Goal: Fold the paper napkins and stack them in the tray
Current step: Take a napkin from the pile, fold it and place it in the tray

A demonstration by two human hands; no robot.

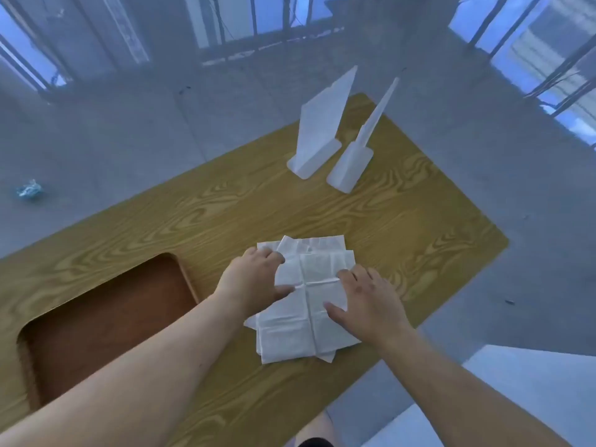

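Note:
A loose pile of white paper napkins (pixel 306 317) lies unfolded on the wooden table, creased into quarters. My left hand (pixel 254 279) rests on the pile's left edge, its fingers curled over the top napkin's edge and its thumb lying on the paper. My right hand (pixel 367 301) lies flat on the right side of the pile, fingers spread and pressing down. A brown tray (pixel 187 279) with a pale rim sits on the table to the left of the napkins, partly covered by my left forearm; nothing shows inside it.
Two white upright plastic stands (pixel 317 137) (pixel 354 162) sit at the table's far side. The wooden table (pixel 419 227) ends just right of the pile. A crumpled blue wrapper (pixel 28 189) lies on the grey floor at left. White blocks (pixel 532 382) are at lower right.

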